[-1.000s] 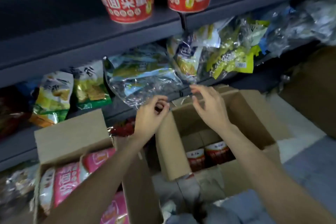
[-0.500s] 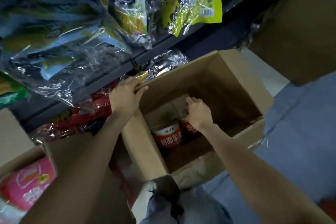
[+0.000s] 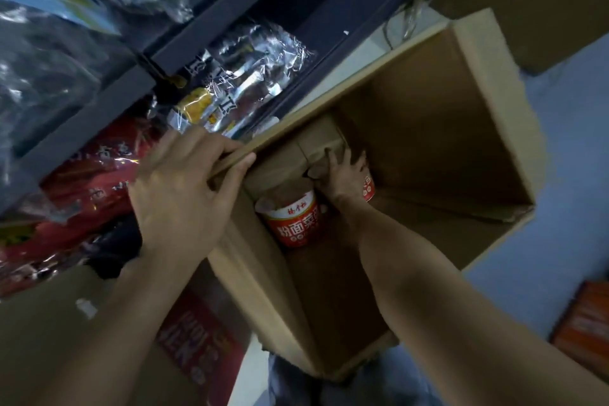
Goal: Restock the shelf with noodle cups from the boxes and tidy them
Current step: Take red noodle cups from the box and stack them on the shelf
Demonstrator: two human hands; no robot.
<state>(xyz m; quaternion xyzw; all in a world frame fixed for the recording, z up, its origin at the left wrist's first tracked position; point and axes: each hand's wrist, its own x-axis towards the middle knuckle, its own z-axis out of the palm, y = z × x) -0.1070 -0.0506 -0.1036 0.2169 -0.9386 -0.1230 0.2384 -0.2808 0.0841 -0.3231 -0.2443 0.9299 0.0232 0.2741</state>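
Head view: an open cardboard box (image 3: 428,128) fills the centre and the 3 o'clock side of the frame, its mouth turned up toward the camera. The left hand (image 3: 184,194) grips the box's rim at the corner near 9 o'clock from centre, fingers curled over the cardboard edge and thumb along the outer wall. The right hand (image 3: 346,175) reaches deep inside, at about the centre of the frame, its fingers wrapped over the top of a red noodle cup (image 3: 369,188) that stands against the far inner wall (only a sliver of its red side shows past the wrist). A second noodle cup (image 3: 293,221) stands just beside it at 8 o'clock from the hand, upright, white lid rim and red label showing, tucked against the box's left wall and touching the right wrist or very near it; I cannot tell which.

The remainder of the box floor, from centre out to 4 o'clock, is bare cardboard, so there is open room on that side of the right forearm. The far rim of the box runs close under the dark shelf edge (image 3: 230,26) at 11 o'clock, where foil snack bags (image 3: 244,76) hang just above the cardboard. Red packets (image 3: 95,175) sit at 9 o'clock beside the left hand. Blue-grey floor (image 3: 566,208) shows at 3 o'clock.
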